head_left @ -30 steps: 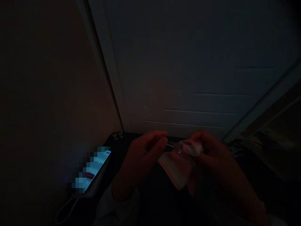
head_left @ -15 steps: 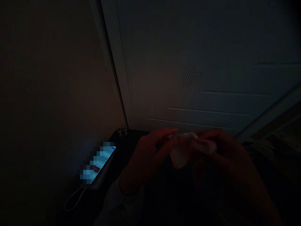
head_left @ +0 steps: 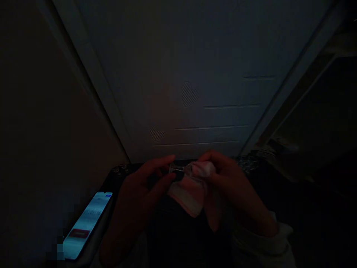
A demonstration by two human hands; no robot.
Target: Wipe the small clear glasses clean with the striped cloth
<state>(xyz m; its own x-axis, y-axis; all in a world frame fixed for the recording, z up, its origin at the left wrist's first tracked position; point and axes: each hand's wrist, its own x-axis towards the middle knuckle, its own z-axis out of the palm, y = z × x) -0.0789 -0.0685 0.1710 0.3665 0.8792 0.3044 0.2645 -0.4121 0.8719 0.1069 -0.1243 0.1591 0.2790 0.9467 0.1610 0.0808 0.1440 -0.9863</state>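
In dim light, my left hand (head_left: 143,186) pinches one end of a small clear, glassy piece (head_left: 180,168) between thumb and fingers. Its exact kind is too dark to make out. My right hand (head_left: 231,176) grips a pale pinkish cloth (head_left: 189,195), bunched against the other end of the glassy piece. Loose folds of the cloth hang down below both hands. The cloth hides part of the piece on the right side.
A lit phone (head_left: 87,225) lies at the lower left on a dark surface. Ahead rises a pale door or panel (head_left: 173,48) with embossed hearts and lines. A wall (head_left: 55,130) stands on the left, and indistinct clutter (head_left: 281,147) lies to the right.
The view has shifted right, so the phone and the hearts sit farther left. Both hands show farther left in the picture, and more of the cloth and the glassy piece is visible.
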